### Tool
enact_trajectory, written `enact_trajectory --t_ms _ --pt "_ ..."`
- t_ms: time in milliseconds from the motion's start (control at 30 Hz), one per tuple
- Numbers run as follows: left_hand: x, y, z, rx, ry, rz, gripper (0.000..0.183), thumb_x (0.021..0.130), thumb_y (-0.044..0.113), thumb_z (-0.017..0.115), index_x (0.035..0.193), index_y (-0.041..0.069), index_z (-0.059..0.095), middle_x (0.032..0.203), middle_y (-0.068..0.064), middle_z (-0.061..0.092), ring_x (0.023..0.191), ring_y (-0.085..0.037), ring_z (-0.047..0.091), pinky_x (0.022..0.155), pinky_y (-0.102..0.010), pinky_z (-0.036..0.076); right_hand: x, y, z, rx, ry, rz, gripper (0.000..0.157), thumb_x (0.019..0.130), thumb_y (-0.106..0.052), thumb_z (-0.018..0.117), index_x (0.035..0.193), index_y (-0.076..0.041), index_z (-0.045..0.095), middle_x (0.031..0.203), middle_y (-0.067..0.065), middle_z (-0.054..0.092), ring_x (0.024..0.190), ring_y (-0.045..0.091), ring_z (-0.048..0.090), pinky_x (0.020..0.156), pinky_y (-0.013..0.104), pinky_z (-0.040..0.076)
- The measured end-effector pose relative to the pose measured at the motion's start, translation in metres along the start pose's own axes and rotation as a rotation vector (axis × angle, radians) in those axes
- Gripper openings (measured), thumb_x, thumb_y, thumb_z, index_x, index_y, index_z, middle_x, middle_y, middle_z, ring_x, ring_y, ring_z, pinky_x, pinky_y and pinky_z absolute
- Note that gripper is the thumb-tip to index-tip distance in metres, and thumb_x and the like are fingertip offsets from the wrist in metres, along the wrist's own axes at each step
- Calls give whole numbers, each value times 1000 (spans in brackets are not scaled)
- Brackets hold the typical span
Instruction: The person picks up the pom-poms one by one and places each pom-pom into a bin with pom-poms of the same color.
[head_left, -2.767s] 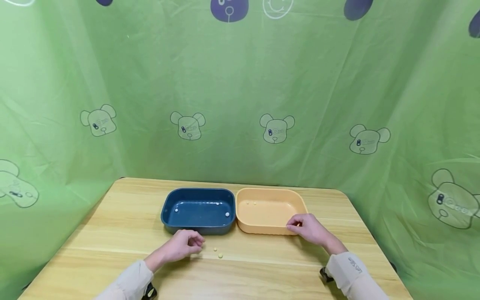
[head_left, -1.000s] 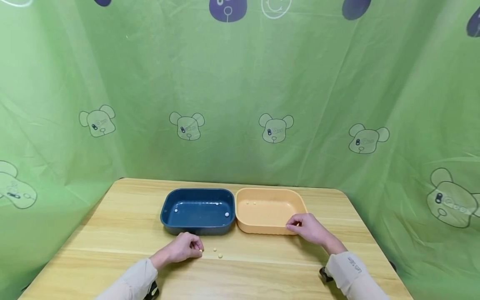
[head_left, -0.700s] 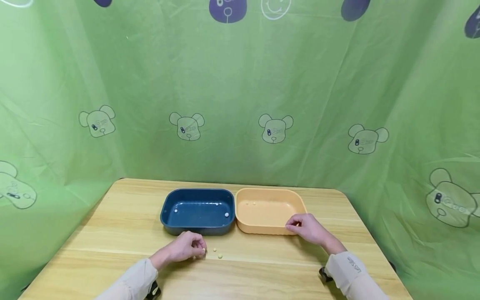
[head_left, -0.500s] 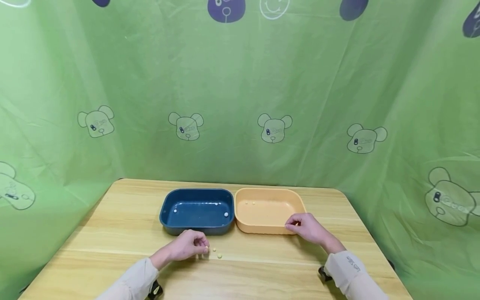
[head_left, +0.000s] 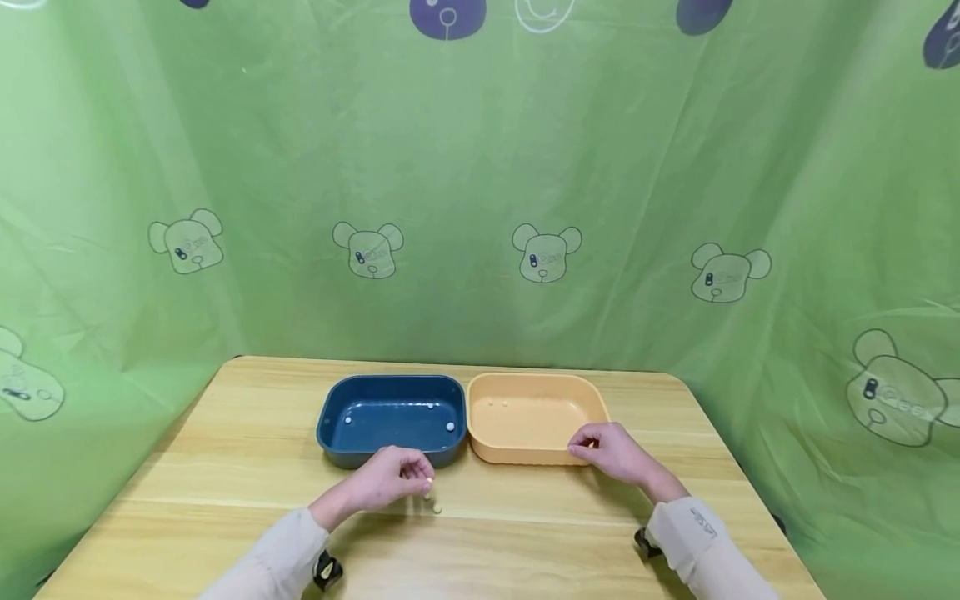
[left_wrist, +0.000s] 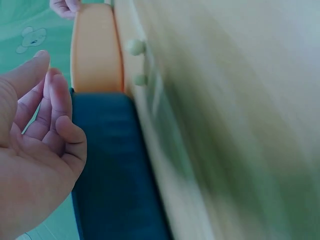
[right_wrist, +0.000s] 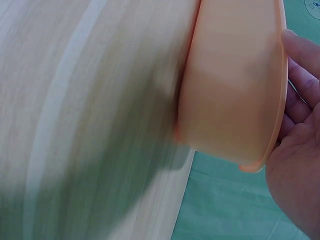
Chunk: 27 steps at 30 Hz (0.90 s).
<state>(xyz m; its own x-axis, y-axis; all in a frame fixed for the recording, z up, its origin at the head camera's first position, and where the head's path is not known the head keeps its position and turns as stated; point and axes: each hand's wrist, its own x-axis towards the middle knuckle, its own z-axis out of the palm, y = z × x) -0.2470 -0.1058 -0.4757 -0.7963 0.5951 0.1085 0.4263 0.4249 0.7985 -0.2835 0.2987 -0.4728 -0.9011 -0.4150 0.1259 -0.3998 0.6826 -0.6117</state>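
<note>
In the head view my left hand (head_left: 388, 478) pinches a small pale yellow ball (head_left: 430, 481) between thumb and fingertips, raised over the table in front of the blue bin. The left wrist view shows the left thumb and fingertips meeting, the other fingers loosely bent. Two more yellow balls lie on the table beneath that hand: the larger ball (head_left: 437, 509) and a smaller ball (left_wrist: 140, 80). My right hand (head_left: 615, 454) grips the near right rim of the orange bin (head_left: 517, 457), thumb outside and fingers inside.
The dark blue bin (head_left: 352, 457) stands directly left of the orange one, holding white balls (head_left: 450, 427). Small yellow balls (head_left: 505, 404) lie at the orange bin's far left. Both stand on a wooden table (head_left: 525, 533), with a green curtain (head_left: 465, 167) behind.
My left hand came down to the table, pinched a yellow ball, then moved right and up with it, over the two other balls. The right hand stayed on the orange bin's rim.
</note>
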Motion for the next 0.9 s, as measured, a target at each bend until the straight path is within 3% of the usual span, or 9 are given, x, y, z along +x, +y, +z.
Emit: enact_trajectory --t_ms 367,733,900 --pt "22 17 5 -40 36 -2 8 85 11 71 91 8 68 80 6 63 76 -9 58 70 -24 50 1 6 3 -11 13 -33 7 89 -21 67 84 -18 69 79 -12 64 73 6 57 66 25 48" --pt "42 20 10 -98 140 1 8 85 10 71 91 5 69 79 3 63 73 -9 57 67 -24 49 1 6 2 0 6 -29 7 89 -21 67 84 -17 70 79 -11 64 72 6 57 65 25 48" --pt "53 23 11 -82 155 1 8 85 12 71 92 7 69 79 4 63 74 -8 57 67 -23 48 1 5 1 7 7 -33 7 89 -21 67 85 -16 70 79 -11 64 72 7 57 66 25 48"
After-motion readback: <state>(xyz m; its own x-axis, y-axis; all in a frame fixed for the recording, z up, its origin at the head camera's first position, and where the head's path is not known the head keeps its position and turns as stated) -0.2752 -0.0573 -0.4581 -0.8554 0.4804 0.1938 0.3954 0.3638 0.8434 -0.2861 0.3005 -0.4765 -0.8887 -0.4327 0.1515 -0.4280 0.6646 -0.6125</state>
